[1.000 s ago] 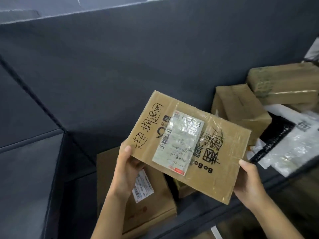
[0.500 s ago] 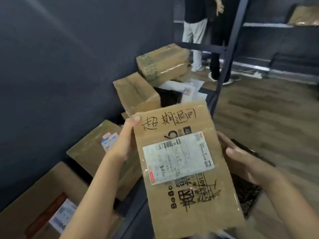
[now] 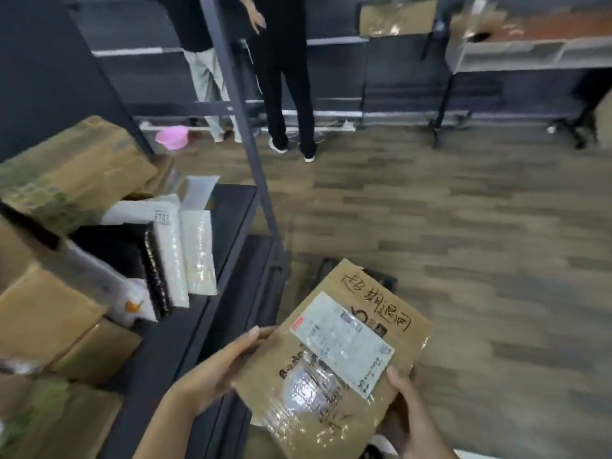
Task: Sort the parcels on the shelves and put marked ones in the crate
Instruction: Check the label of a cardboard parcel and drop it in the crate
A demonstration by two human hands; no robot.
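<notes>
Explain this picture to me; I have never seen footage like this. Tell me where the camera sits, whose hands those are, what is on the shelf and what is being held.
There is no machine here. A person wears a wide-angle camera on the head, so you look forward and down at their own hands. The left hand and right hand grip a flat cardboard parcel by opposite edges. It carries a white shipping label and handwritten black characters. To the left, a dark shelf holds brown cardboard boxes and bubble mailers. Further back, two people stand on the wooden floor near a pink basin.
</notes>
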